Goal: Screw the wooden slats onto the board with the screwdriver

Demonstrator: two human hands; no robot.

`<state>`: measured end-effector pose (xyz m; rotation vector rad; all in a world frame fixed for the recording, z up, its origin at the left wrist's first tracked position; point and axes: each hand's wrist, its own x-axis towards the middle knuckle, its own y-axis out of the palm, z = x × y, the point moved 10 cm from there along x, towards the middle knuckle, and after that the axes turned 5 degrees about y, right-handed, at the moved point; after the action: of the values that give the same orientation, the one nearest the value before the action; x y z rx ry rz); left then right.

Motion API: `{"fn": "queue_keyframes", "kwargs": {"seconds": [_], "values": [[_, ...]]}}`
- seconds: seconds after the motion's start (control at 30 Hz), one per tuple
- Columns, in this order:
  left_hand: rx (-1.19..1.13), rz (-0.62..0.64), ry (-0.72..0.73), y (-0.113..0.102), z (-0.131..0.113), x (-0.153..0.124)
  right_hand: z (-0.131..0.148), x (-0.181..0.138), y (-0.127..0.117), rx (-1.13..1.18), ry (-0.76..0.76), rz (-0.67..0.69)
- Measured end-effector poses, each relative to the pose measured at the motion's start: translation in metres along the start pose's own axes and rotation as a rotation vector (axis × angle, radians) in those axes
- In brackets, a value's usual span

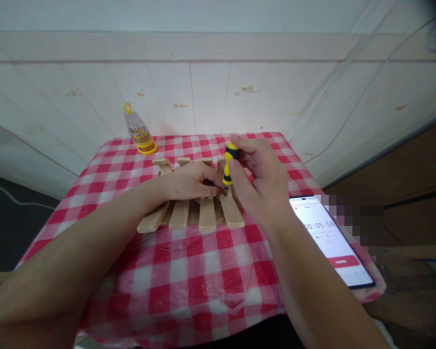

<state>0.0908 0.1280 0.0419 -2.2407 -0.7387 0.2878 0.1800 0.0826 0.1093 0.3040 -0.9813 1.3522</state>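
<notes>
A light wooden slatted rack (208, 220) lies on the table, its slats running away from me and curving up at the far ends. Across its slats rests my left hand (194, 182), fingers curled and gripping around the rightmost slat. Whether those fingertips also pinch a small screw is too small to tell. My right hand (263, 177) is closed around a yellow and black screwdriver (228, 165), held nearly upright. The screwdriver's metal tip points down onto the rightmost slat, right beside my left fingertips.
A red and white checked cloth (203, 276) under clear plastic covers the table. At the back left stands a clear, yellow-based bit case (141, 131). A phone (330, 242) showing a timer lies at the right edge. Behind the table is a white wall (210, 97).
</notes>
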Motion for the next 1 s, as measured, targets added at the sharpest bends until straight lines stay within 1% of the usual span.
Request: {"fn": "queue_keyframes", "kwargs": {"seconds": [0.07, 0.17, 0.23, 0.37, 0.43, 0.6, 0.67, 0.83, 1.0], "values": [[-0.007, 0.007, -0.011, 0.001, 0.001, 0.0, -0.001, 0.0, -0.001, -0.013, 0.006, -0.014], [-0.053, 0.029, -0.018, 0.003, 0.001, 0.0, -0.01, -0.001, -0.011, -0.053, 0.047, -0.125], [-0.075, 0.032, -0.013, 0.004, 0.001, 0.001, -0.014, -0.001, -0.014, -0.046, 0.056, -0.16], [-0.082, 0.029, -0.003, 0.005, 0.001, 0.0, -0.012, -0.001, -0.009, 0.012, 0.04, -0.086], [-0.092, 0.024, 0.005, 0.004, 0.0, 0.0, -0.011, -0.001, -0.008, 0.018, 0.046, -0.074], [-0.097, 0.027, -0.017, 0.005, 0.001, 0.0, -0.012, 0.0, -0.015, -0.034, 0.065, -0.156], [-0.084, 0.03, -0.032, 0.005, 0.002, 0.0, -0.012, -0.001, -0.014, -0.024, 0.067, -0.145], [-0.081, 0.023, -0.015, 0.004, 0.0, 0.001, -0.01, -0.002, -0.006, 0.033, 0.056, -0.071], [-0.052, 0.019, -0.044, 0.003, 0.0, 0.0, -0.007, 0.0, -0.016, -0.055, 0.043, -0.15]]}}
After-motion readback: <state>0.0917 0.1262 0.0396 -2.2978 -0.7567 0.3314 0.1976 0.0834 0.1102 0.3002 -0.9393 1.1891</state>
